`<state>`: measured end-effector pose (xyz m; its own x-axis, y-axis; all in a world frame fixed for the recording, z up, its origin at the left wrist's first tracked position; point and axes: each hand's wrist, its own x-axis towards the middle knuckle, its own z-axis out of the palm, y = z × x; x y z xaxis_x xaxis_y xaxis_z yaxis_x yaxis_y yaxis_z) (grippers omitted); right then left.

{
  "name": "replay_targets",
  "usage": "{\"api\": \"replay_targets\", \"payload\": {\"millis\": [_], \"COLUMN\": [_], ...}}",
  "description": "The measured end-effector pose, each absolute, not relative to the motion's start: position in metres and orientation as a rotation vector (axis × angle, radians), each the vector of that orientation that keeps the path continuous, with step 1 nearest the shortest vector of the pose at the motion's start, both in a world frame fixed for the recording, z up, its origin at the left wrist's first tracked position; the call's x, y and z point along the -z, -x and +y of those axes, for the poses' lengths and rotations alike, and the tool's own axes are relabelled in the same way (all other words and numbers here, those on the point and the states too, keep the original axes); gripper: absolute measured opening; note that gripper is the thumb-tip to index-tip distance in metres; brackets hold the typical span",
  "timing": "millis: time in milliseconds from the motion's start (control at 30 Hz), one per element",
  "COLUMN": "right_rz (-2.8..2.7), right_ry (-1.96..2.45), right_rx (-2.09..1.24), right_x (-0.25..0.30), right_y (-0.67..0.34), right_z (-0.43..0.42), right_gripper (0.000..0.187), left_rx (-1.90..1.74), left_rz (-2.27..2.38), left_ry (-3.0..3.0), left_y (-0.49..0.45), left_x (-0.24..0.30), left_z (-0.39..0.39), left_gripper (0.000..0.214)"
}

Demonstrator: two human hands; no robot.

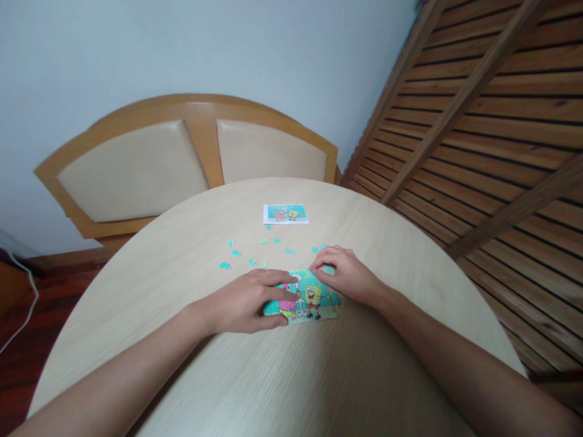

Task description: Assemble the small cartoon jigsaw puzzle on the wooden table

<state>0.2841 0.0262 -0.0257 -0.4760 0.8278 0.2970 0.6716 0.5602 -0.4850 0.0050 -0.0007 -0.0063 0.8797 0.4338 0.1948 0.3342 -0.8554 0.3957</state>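
A partly assembled jigsaw puzzle [314,297] lies on the table, its picture showing a yellow square cartoon figure, a pink one and a pale one on turquoise. Across its left side rests my left hand [248,298], fingers spread and lying on the pieces. My right hand [347,276] is at the puzzle's upper edge, thumb and index finger pinched together on what looks like a small puzzle piece, mostly hidden by the fingertips. Several loose turquoise puzzle pieces [225,266] are scattered beyond the puzzle, with a couple more just past my right hand.
A small printed picture sheet [286,213] with the cartoon figures lies farther back on the round wooden table [191,364]. Behind the table stands a padded wooden bench back [136,170] against the wall. A slatted wooden panel [478,152] rises on the right.
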Motion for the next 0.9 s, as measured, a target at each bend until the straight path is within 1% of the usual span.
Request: {"api": "replay_targets", "payload": {"millis": [133,267,333,700,800,900], "right_rz": [-2.182,-2.140,-2.168,-2.236,-2.228,-2.232], "right_ry": [1.258,1.377,1.432,1.358,1.370,1.372], "right_rx": [-0.330,-0.243,-0.235,-0.275,-0.258,-0.229], "right_x": [0.028,0.035,0.039,0.039,0.040,0.041], "right_y": [-0.290,-0.295,-0.296,-0.299,-0.300,-0.300], "right_z": [0.030,0.034,0.035,0.036,0.037,0.037], "right_gripper": [0.017,0.034,0.038,0.020,0.016,0.018], "left_rx": [-0.395,-0.384,-0.376,-0.381,-0.467,-0.596], "left_rz": [0.566,0.583,0.589,0.547,0.601,0.765], "left_ry": [-2.696,-2.699,-2.703,-2.755,-2.764,-2.787], "left_y": [-0.005,-0.006,-0.006,-0.007,-0.006,-0.004], "left_x": [0.006,0.005,0.005,0.005,0.004,0.008], "left_z": [-0.001,-0.001,-0.002,-0.001,0.001,0.006], "left_gripper": [0.040,0.041,0.040,0.037,0.034,0.034]}}
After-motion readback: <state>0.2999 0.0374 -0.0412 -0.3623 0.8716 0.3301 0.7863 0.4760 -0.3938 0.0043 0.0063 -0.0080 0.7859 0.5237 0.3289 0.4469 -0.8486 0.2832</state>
